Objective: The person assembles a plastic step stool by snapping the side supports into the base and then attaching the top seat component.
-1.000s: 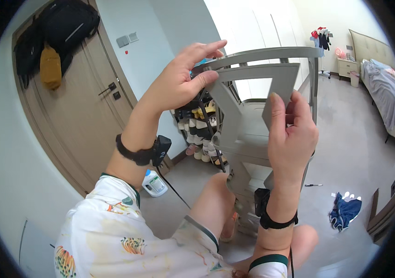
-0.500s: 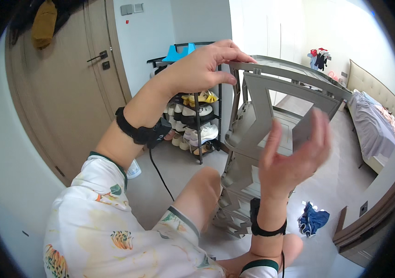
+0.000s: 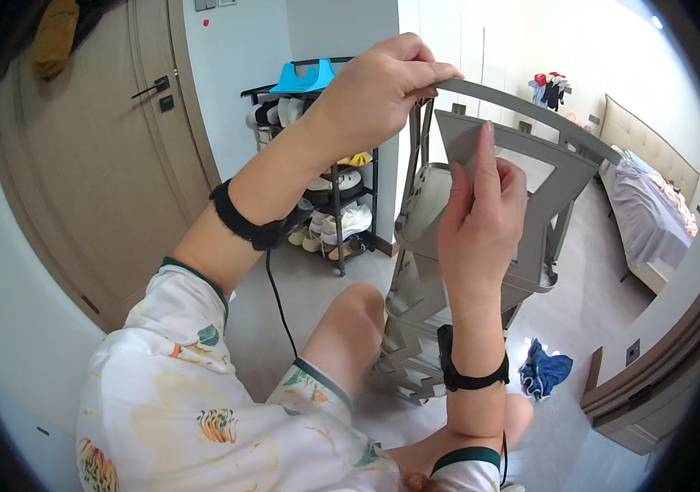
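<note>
In front of me stands a tall grey plastic storage rack with several tiers and curved corners. My left hand pinches the left end of its top rim, thumb below and fingers above. Just under that rim, a grey front panel with angular cut-outs sits tilted. My right hand is at the panel's upper left part, index finger stretched up to its top edge. Its thumb stands apart from the index finger, and the other fingers curl in. Whether the fingertips press on the panel is hard to tell.
Behind my left arm is a black shoe rack with several shoes and a blue plastic piece on top. A brown door is at left. Blue clothing lies on the floor at right, and a bed stands beyond.
My right hand has moved up and left onto the panel, its index finger now extended. The left hand has stayed on the rim, its fingers drawn closer together. The view has shifted slightly.
</note>
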The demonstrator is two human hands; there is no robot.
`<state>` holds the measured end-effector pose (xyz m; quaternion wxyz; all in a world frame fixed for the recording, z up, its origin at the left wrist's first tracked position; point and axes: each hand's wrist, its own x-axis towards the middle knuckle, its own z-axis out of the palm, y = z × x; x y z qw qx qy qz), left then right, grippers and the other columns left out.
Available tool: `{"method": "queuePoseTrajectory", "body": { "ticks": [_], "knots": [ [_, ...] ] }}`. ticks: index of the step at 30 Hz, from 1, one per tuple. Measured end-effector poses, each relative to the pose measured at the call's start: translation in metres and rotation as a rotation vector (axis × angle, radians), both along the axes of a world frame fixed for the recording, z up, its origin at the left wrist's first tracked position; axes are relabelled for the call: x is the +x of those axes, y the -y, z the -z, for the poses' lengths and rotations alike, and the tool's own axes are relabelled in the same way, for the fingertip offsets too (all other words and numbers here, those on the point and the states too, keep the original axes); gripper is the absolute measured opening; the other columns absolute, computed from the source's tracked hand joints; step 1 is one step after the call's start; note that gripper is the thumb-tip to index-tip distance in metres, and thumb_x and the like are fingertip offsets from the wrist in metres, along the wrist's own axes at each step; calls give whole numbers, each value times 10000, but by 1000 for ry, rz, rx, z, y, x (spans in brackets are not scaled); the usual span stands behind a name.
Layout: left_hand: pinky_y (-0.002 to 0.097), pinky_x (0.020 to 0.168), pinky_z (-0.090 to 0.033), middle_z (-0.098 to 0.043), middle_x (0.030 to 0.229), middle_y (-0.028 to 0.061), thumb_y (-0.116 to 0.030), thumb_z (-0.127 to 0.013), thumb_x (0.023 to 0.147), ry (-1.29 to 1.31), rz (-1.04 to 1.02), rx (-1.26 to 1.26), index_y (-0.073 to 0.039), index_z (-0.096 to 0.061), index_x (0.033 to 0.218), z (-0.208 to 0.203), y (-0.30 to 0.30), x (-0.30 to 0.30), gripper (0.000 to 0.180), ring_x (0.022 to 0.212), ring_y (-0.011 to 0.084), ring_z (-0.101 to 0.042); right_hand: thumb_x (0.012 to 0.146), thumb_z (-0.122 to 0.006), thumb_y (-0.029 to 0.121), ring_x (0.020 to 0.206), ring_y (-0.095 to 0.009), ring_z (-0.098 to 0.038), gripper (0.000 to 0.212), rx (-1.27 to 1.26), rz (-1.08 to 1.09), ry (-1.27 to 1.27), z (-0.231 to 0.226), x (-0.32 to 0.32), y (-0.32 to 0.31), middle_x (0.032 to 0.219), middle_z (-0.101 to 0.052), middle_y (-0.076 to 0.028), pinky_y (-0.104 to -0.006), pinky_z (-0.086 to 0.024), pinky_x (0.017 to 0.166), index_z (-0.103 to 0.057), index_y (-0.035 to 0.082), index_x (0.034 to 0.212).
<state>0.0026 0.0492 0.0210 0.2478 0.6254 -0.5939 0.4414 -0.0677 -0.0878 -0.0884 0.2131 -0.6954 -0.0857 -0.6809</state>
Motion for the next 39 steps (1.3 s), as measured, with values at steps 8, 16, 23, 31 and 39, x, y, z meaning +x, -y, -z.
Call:
{"method": "queuePoseTrajectory", "body": {
  "ticks": [8,16,23,31,39],
  "knots": [
    [263,732,-503,-572,932,52,128,-560,809,22,-119,53,-56,-681,1124,1,-10,-5,384,827,160,-597,853,-639,27,770,-242,-555,500,87,-48,46,2,4,-7,897,-546,-115,-332,-477,685,-559,139,1333],
    [256,734,-519,-571,949,64,144,-519,818,-121,-59,43,-31,-673,1100,1,1,-13,366,818,146,-608,823,-676,47,743,-231,-541,519,176,-78,103,7,9,-5,854,-544,-82,-339,-470,652,-582,191,1312],
    [246,796,-550,-558,996,61,150,-526,837,-127,-63,25,-11,-662,1118,0,-1,-8,351,898,143,-614,795,-567,10,818,-274,-547,528,162,-188,84,6,8,-6,888,-509,-106,-369,-495,633,-555,134,1308],
    [248,735,-518,-579,934,59,138,-570,813,53,-220,53,-42,-672,1128,-2,-3,-18,377,816,153,-613,793,-569,8,824,-292,-557,516,200,-275,116,5,11,-6,886,-512,-117,-389,-497,640,-546,117,1296],
    [256,754,-542,-569,938,69,188,-504,796,35,-195,91,-55,-669,1131,-4,0,-17,446,813,161,-615,816,-621,19,800,-304,-551,451,243,-300,253,4,17,-10,878,-517,-122,-408,-479,670,-526,79,1253]
  ]
}}
